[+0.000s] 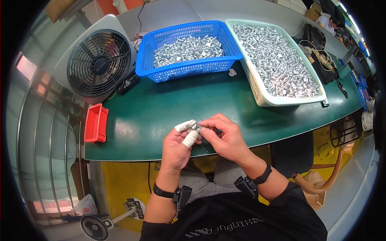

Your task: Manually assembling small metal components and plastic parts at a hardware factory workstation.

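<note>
My left hand is closed on a small silver metal part, pinched between thumb and index finger. White wraps cover those two fingers. My right hand meets it from the right, with thumb and index finger pressed together around a thin, dark, wire-like tool. The tool's slim end sticks up past the fingers, and its other end is hard to make out at the part. Both hands are above the near edge of the green table. Fingers hide much of the metal part.
A blue basket and a cream basket, both filled with small silver metal parts, stand at the back. Two small round pieces lie beside the blue one. At left are a box fan and a red tray.
</note>
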Tool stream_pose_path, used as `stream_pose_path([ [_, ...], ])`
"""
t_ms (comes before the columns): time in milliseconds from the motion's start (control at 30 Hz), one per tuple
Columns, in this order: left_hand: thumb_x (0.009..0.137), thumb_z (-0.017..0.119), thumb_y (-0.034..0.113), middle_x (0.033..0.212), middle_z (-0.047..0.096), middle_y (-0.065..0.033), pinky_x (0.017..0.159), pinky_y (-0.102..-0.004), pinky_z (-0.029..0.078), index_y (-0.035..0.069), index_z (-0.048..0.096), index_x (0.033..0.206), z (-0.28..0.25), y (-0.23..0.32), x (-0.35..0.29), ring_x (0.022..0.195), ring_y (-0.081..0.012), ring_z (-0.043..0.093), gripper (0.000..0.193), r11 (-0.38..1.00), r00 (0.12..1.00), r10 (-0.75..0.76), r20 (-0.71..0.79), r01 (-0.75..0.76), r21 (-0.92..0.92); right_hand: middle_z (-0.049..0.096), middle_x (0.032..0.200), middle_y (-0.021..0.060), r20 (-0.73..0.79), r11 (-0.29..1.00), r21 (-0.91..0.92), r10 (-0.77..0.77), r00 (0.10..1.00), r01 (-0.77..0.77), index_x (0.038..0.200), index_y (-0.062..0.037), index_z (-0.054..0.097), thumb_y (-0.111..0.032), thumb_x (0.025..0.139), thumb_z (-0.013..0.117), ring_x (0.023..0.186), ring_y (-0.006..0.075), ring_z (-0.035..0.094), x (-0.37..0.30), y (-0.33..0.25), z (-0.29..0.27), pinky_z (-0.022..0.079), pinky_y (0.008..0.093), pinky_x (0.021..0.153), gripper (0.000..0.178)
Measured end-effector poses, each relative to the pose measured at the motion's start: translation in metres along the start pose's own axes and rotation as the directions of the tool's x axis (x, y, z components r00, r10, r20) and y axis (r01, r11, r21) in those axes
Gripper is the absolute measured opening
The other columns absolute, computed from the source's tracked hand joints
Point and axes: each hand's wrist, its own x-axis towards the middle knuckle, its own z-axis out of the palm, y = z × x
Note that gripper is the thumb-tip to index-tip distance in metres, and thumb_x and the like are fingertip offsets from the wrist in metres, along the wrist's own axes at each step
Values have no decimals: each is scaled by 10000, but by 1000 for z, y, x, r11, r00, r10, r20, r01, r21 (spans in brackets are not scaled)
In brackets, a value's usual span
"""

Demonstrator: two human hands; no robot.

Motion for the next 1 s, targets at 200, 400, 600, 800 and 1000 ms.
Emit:
stream_pose_path([
  [200, 907, 616, -54, 1038, 681, -101, 775, -292, 537, -34, 606, 1193, 11, -4, -6, 847, -157, 640, 287, 966, 993, 106, -44, -93, 241, 601, 958, 54, 55, 994, 80, 72, 996, -77, 1067, 12, 687, -70, 915, 667, 790, 85, 570, 0, 4, -4, 475, 219, 664, 175],
  [400, 909, 614, -53, 1022, 688, -98, 774, -274, 536, -44, 630, 1177, 17, -5, -9, 852, -151, 644, 269, 926, 988, 146, -43, -121, 357, 607, 917, 34, 97, 993, 70, 83, 992, -90, 1011, 16, 697, -81, 905, 686, 735, 73, 549, -1, 2, -13, 448, 213, 629, 144],
  [600, 909, 602, -64, 997, 691, -96, 782, -277, 546, -44, 643, 1181, 21, -6, -11, 850, -152, 651, 275, 904, 985, 171, -18, -150, 400, 605, 876, 27, 94, 998, -29, 63, 994, -61, 975, 9, 706, -85, 892, 703, 713, 65, 533, -1, 0, -17, 426, 216, 600, 126],
  [800, 910, 597, -64, 1008, 692, -97, 787, -276, 550, -42, 646, 1181, 17, -5, -12, 855, -152, 656, 276, 902, 988, 150, 21, -145, 407, 601, 868, 41, 75, 998, -59, 3, 997, 1, 968, 8, 700, -66, 882, 700, 709, 75, 538, -4, -8, -17, 428, 224, 592, 113],
  [1000, 921, 584, -46, 1040, 696, -105, 751, -260, 557, -37, 659, 1148, 17, -4, -11, 837, -145, 666, 239, 917, 991, 130, 21, -129, 376, 600, 865, 49, 67, 996, -77, -37, 997, 42, 962, 9, 696, -48, 880, 690, 711, 86, 543, -7, -10, -17, 431, 229, 594, 100],
])
